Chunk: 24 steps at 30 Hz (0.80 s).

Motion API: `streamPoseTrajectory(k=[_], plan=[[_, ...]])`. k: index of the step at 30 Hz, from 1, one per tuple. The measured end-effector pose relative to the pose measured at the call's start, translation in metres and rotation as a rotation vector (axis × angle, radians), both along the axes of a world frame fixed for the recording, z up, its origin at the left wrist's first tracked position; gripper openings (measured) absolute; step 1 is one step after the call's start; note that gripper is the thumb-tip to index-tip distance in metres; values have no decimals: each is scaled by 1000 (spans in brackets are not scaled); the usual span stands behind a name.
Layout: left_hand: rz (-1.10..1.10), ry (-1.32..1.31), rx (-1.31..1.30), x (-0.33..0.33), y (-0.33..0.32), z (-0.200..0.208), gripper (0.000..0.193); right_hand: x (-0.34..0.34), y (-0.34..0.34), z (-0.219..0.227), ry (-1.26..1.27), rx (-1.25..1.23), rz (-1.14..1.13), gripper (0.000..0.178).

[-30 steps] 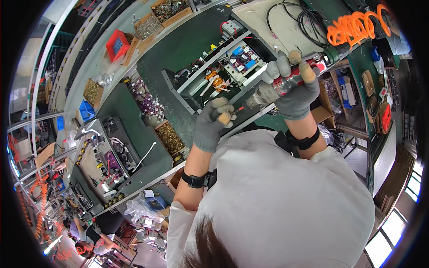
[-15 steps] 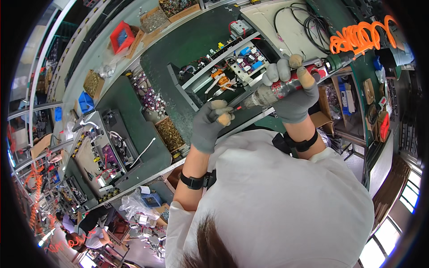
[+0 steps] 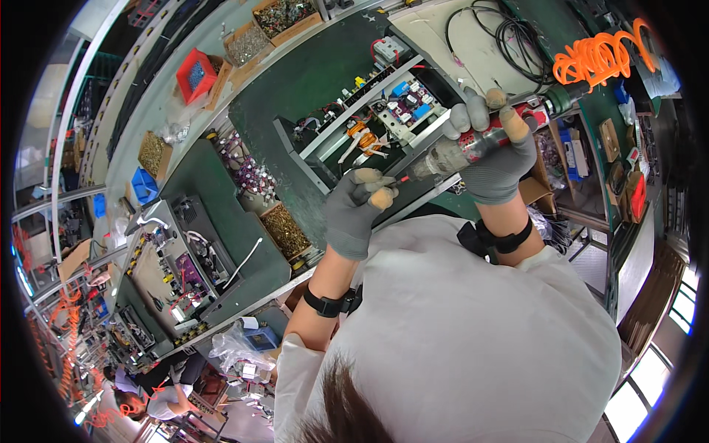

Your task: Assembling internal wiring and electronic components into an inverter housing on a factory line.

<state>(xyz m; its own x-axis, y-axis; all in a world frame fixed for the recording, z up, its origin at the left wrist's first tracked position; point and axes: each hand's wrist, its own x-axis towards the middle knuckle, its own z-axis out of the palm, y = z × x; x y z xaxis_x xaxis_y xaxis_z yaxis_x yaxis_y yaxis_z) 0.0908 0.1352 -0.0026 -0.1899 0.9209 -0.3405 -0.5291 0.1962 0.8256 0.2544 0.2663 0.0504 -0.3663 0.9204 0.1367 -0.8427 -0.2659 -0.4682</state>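
My right hand (image 3: pixel 496 159), in a grey glove with tan fingertips, is wrapped round a red and grey air screwdriver (image 3: pixel 447 156). The tool lies slanted, with its thin bit pointing down-left toward my left hand (image 3: pixel 353 210). That hand, gloved alike, is closed in a pinch right at the bit's tip. Whatever sits between its fingertips is too small to make out. Just beyond both hands rests an open metal chassis (image 3: pixel 360 108) holding a circuit board (image 3: pixel 402 103), orange-wound coils (image 3: pixel 362 138) and loose wires.
An orange coiled hose (image 3: pixel 602 57) rises behind the screwdriver at the right. Black cable (image 3: pixel 509 48) lies looped at the back. Small screws fill a cardboard box (image 3: pixel 284 230) left of my left hand. A second opened chassis (image 3: pixel 177 258) sits farther left, near a blue bin (image 3: pixel 144 184).
Both hands and the screwdriver have shifted slightly to the right in the picture. The grips look the same, with the bit still at my left fingertips.
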Motion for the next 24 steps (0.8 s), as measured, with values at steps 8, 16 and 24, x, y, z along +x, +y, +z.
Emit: streamPoseTrajectory(k=[8, 16, 24], plan=[[-343, 961, -285, -29, 66, -64, 38, 12, 19, 2, -27, -60, -118, 18], [-268, 733, -378, -14, 106, -77, 27, 17, 36, -2, -54, -118, -156, 16], [-348, 1496, -289, -11, 124, -75, 27, 5, 63, -11, -213, -128, -214, 15]])
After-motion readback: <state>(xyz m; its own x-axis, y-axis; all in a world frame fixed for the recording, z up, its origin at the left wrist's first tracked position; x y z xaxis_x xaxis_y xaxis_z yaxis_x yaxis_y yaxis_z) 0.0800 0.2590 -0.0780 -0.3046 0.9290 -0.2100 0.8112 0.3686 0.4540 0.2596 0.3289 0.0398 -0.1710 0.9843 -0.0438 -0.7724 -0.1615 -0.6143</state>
